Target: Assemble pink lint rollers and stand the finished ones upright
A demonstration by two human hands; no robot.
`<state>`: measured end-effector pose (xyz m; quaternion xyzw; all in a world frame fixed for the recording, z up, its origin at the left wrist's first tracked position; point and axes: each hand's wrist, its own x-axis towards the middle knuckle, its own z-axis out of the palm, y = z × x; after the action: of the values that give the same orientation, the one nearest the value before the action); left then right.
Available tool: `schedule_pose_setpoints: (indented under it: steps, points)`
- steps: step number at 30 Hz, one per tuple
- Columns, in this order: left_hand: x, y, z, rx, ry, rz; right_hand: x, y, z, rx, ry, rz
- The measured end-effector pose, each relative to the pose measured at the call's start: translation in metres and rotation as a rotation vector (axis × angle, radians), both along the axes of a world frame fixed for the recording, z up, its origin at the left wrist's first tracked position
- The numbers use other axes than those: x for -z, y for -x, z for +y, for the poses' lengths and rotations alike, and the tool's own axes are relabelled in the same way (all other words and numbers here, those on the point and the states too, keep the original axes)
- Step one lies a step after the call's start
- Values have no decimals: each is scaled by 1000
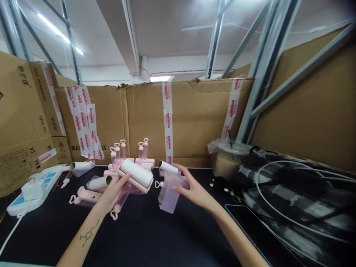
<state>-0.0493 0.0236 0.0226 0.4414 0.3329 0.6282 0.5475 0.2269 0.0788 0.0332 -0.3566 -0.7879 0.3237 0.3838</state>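
Observation:
My left hand (pixel 115 189) is closed on a lint roller (pixel 137 173) with a white paper roll in a pale pink frame. My right hand (pixel 194 189) grips a translucent lilac cover (pixel 168 196) from its right side, thumb in front. A small heart-shaped loop (pixel 157 184) shows at the cover's left, and another white roll (pixel 168 167) lies just behind it. Left of my left hand are a white roll (pixel 98 183) in a clear cover and a pink roller holder (pixel 88 196) with a heart loop. Several pink heart-topped handles (pixel 117 151) stand upright behind.
A white power strip (pixel 36 193) with a plugged-in charger lies at the left. At the right are a lidded drink cup (pixel 228 161) in a plastic bag, a dark tablet-like device (pixel 258 233), and white cables (pixel 275 209). Taped cardboard (pixel 144 118) walls the black table's back.

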Motion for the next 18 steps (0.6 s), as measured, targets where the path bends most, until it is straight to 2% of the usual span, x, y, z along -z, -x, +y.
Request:
schedule_pose_setpoints:
  steps: [4, 8, 12, 15, 18]
  points:
    - [1, 1, 0, -6, 9, -153, 17, 11, -4, 17, -39, -262]
    - [8, -1, 0, 40, 77, -163, 15, 9, -8, 98, -46, -430]
    - [7, -6, -2, 144, 133, -202, 8, 8, -13, 65, -166, -439]
    - [2, -8, -5, 189, 165, -270, 12, 14, -18, 23, -130, -432]
    - [1, -10, -6, 156, 196, -288, 20, 21, -24, -15, -115, -560]
